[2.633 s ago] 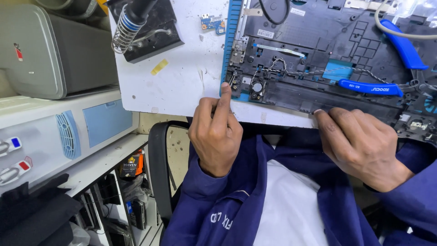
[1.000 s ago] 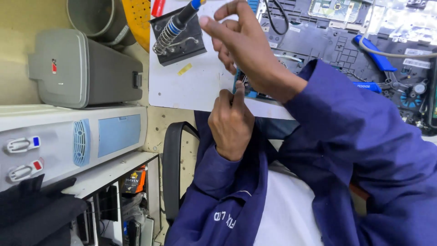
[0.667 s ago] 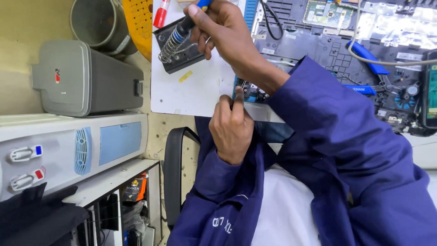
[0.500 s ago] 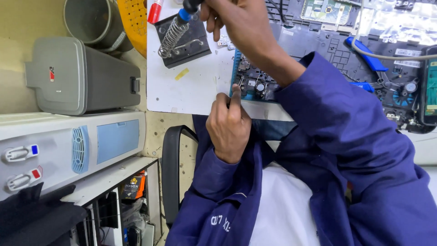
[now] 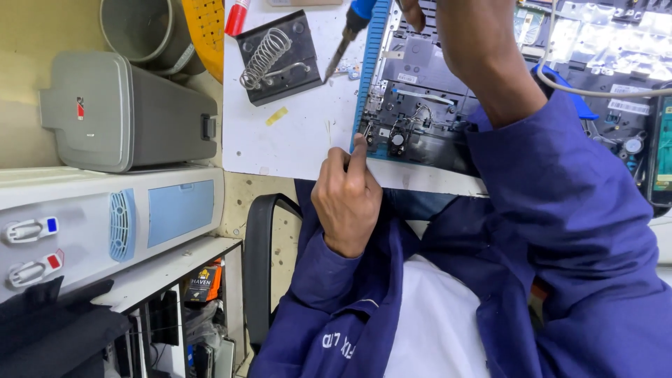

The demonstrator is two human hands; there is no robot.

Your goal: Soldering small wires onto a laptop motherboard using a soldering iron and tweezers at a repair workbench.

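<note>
Soldering iron (image 5: 348, 31): blue handle, metal tip pointing down-left over the white worktop (image 5: 301, 133), just beside the blue edge of the opened laptop base (image 5: 427, 119); it is out of its stand.
Right hand (image 5: 448, 17): it reaches across to the top edge of the view; its fingers are mostly cut off there, so I cannot tell for sure that it grips the iron's handle, though it looks so.
Left hand (image 5: 348, 199): fingers curled, fingertips pinched at the near left corner of the laptop base, close to a small round part and thin wires.
Stand (image 5: 276, 56): black plate with a wire coil, empty, left of the iron.
Step in hand: I judge the iron is being carried to the corner where the left hand waits.
Next move calls for: a steady tip set only on the joint, away from the fingertips and the wires.
</note>
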